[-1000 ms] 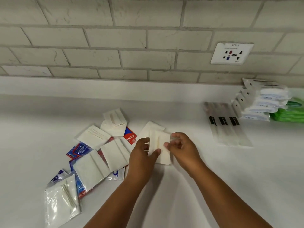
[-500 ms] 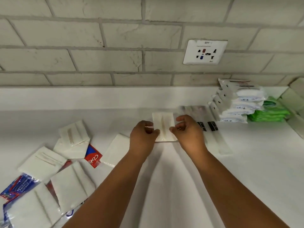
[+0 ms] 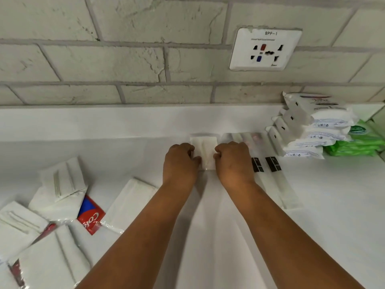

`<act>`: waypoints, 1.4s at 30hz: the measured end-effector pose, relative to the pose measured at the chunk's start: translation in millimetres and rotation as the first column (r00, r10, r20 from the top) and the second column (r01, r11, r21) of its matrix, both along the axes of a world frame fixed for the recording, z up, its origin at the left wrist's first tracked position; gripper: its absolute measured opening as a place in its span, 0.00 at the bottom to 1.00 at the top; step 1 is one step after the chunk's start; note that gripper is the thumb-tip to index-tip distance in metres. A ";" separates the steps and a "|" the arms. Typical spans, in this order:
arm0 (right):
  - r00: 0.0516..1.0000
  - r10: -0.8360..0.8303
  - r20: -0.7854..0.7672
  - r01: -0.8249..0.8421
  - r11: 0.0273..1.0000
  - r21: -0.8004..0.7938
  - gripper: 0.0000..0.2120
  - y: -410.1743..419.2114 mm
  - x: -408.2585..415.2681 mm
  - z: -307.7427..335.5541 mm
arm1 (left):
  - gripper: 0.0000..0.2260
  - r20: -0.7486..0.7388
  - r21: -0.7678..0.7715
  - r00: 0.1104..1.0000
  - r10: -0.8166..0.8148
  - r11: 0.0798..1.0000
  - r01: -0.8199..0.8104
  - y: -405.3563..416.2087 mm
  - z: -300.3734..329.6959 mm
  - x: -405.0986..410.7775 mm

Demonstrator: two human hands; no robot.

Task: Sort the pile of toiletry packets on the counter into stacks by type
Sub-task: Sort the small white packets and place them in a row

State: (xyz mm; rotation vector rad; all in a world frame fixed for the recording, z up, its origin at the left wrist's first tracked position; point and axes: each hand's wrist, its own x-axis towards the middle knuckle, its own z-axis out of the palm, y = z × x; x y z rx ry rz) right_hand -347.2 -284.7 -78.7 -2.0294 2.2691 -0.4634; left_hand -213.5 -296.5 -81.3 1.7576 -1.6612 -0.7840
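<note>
Your left hand (image 3: 180, 162) and right hand (image 3: 232, 161) sit side by side at the far middle of the bench (image 3: 312, 236), each with fingers curled onto one edge of a white packet (image 3: 205, 152) that lies flat between them; the left pinches its left edge, the right its right edge. Just right of that packet lie long clear sleeves (image 3: 273, 180) with black labels, partly under your right hand. Farther right, by the wall, stands a stack of white wipe packs (image 3: 312, 130), with green packs (image 3: 362, 142) beside it. At near left the unsorted pile (image 3: 52, 215) spreads over the bench: white packets overlapping, one red and blue sachet (image 3: 90, 214) showing between them. One white packet (image 3: 131, 203) lies at the pile's right edge, near your left forearm. A socket (image 3: 264, 49) sits on the brick wall above.
</note>
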 end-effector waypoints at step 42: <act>0.056 -0.545 0.837 -0.395 0.758 0.520 0.23 123.2 76.4 51.9 | 0.06 -0.269 -0.072 0.938 -0.220 0.976 0.208 124.3 68.7 137.0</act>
